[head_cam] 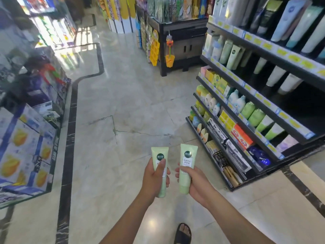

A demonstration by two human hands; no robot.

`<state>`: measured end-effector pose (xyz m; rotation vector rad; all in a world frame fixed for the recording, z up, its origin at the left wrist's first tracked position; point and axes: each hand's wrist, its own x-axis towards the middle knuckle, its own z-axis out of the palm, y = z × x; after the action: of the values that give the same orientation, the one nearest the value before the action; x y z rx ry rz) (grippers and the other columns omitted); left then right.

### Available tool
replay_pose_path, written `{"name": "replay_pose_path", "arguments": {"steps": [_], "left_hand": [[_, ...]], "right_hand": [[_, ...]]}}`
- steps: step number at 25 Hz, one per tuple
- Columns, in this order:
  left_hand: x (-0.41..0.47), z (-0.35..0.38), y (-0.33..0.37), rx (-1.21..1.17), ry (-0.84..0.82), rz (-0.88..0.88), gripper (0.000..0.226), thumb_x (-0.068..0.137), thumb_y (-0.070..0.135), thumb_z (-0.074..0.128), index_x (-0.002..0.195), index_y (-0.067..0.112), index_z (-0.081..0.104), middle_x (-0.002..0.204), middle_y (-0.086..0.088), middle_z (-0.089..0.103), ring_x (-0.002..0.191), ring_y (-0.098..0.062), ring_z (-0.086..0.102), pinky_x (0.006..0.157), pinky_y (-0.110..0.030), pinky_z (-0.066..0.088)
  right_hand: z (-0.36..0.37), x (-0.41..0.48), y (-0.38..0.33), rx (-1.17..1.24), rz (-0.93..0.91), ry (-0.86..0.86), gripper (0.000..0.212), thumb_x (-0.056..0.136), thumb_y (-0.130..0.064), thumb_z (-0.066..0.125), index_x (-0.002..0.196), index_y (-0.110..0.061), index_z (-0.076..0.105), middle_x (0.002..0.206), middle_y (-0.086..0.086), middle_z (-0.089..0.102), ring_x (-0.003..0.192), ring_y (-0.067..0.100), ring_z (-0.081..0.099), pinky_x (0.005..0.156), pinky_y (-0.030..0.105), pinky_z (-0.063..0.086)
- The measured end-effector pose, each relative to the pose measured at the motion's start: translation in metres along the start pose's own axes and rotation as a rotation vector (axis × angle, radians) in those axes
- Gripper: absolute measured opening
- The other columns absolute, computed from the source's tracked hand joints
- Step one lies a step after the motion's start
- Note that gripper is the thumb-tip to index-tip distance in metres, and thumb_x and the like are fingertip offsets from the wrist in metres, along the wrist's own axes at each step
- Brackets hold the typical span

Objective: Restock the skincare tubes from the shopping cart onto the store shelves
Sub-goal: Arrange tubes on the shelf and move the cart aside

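Note:
I hold two pale green skincare tubes upright over the marble floor, caps down. My left hand [154, 178] grips the left tube [159, 155], thumb across its front. My right hand [197, 182] grips the right tube [187, 159] from its right side. Each tube carries a dark round logo near the top. The black store shelves [260, 103] stand to the right of my hands, with similar green tubes [232, 55] on an upper tier. No shopping cart is in view.
Stacked cartons [26, 138] line the left side of the aisle. A black end display [179, 41] with hanging yellow toys stands ahead. A dark gap [302, 106] shows on the right shelf tier. My sandalled foot [182, 233] is on the floor below.

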<state>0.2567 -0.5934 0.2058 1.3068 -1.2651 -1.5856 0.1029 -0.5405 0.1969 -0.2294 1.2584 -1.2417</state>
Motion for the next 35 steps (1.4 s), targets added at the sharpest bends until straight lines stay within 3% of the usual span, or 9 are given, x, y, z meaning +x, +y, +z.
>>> {"name": "replay_pose_path", "arguments": {"steps": [2, 6, 11, 18, 22, 25, 28, 31, 35], "left_hand": [[0.024, 0.005, 0.013, -0.009, 0.014, 0.013, 0.022, 0.106, 0.030, 0.054, 0.101, 0.008, 0.052, 0.070, -0.011, 0.063, 0.048, -0.027, 0.053, 0.046, -0.033, 0.046], [0.073, 0.006, 0.040, -0.041, 0.035, 0.040, 0.024, 0.106, 0.030, 0.054, 0.101, 0.007, 0.054, 0.069, -0.012, 0.063, 0.050, -0.026, 0.054, 0.048, -0.034, 0.047], [0.140, -0.005, 0.068, -0.057, 0.048, 0.073, 0.028, 0.108, 0.029, 0.053, 0.108, 0.001, 0.056, 0.071, -0.015, 0.064, 0.051, -0.027, 0.055, 0.048, -0.035, 0.048], [0.271, -0.038, 0.114, -0.060, -0.022, 0.119, 0.028, 0.107, 0.025, 0.053, 0.105, -0.003, 0.055, 0.068, -0.014, 0.065, 0.050, -0.026, 0.056, 0.046, -0.032, 0.047], [0.341, -0.042, 0.142, -0.080, -0.098, 0.116, 0.034, 0.106, 0.034, 0.056, 0.108, 0.000, 0.055, 0.071, -0.016, 0.065, 0.053, -0.027, 0.057, 0.051, -0.034, 0.048], [0.382, -0.027, 0.156, -0.063, -0.185, 0.125, 0.045, 0.098, 0.044, 0.058, 0.108, 0.001, 0.055, 0.072, -0.017, 0.064, 0.054, -0.027, 0.058, 0.051, -0.036, 0.050], [0.415, 0.001, 0.162, -0.078, -0.268, 0.129, 0.046, 0.097, 0.044, 0.058, 0.106, -0.001, 0.055, 0.069, -0.018, 0.061, 0.052, -0.027, 0.056, 0.049, -0.035, 0.048], [0.447, 0.038, 0.167, -0.038, -0.354, 0.154, 0.035, 0.098, 0.043, 0.058, 0.103, 0.008, 0.060, 0.071, -0.021, 0.064, 0.052, -0.028, 0.058, 0.049, -0.035, 0.049], [0.474, 0.091, 0.181, 0.015, -0.441, 0.177, 0.020, 0.103, 0.038, 0.058, 0.087, 0.028, 0.063, 0.067, -0.011, 0.065, 0.052, -0.027, 0.058, 0.049, -0.035, 0.049]], "right_hand": [[0.010, 0.017, -0.023, -0.039, -0.030, -0.025, 0.024, 0.098, -0.017, 0.065, 0.119, -0.006, 0.063, 0.089, 0.012, 0.070, 0.078, 0.024, 0.065, 0.076, 0.038, 0.052], [0.041, 0.055, -0.066, -0.077, -0.060, -0.099, 0.022, 0.099, -0.019, 0.064, 0.114, -0.004, 0.065, 0.095, 0.014, 0.073, 0.086, 0.026, 0.068, 0.089, 0.044, 0.055], [0.079, 0.109, -0.110, -0.137, -0.076, -0.161, 0.019, 0.099, -0.021, 0.064, 0.107, -0.004, 0.065, 0.091, 0.012, 0.071, 0.082, 0.023, 0.066, 0.082, 0.039, 0.055], [0.153, 0.204, -0.167, -0.046, -0.126, -0.123, 0.011, 0.098, -0.016, 0.064, 0.100, -0.005, 0.067, 0.084, 0.014, 0.067, 0.076, 0.028, 0.062, 0.079, 0.045, 0.050], [0.180, 0.247, -0.207, 0.024, -0.156, -0.043, 0.009, 0.097, -0.015, 0.065, 0.099, -0.006, 0.066, 0.083, 0.013, 0.067, 0.076, 0.027, 0.063, 0.080, 0.042, 0.053], [0.173, 0.274, -0.228, 0.051, -0.175, 0.047, 0.009, 0.095, -0.018, 0.068, 0.098, -0.009, 0.069, 0.085, 0.011, 0.071, 0.080, 0.026, 0.066, 0.086, 0.044, 0.054], [0.157, 0.294, -0.248, 0.086, -0.192, 0.122, 0.010, 0.095, -0.019, 0.068, 0.100, -0.010, 0.069, 0.086, 0.008, 0.071, 0.077, 0.024, 0.066, 0.082, 0.040, 0.054], [0.131, 0.313, -0.275, 0.147, -0.233, 0.181, 0.006, 0.096, -0.017, 0.067, 0.098, -0.011, 0.068, 0.085, 0.009, 0.069, 0.074, 0.023, 0.064, 0.081, 0.039, 0.053], [0.091, 0.333, -0.310, 0.193, -0.296, 0.234, 0.012, 0.095, -0.017, 0.069, 0.101, -0.007, 0.067, 0.088, 0.013, 0.068, 0.075, 0.025, 0.063, 0.084, 0.043, 0.050]]}}
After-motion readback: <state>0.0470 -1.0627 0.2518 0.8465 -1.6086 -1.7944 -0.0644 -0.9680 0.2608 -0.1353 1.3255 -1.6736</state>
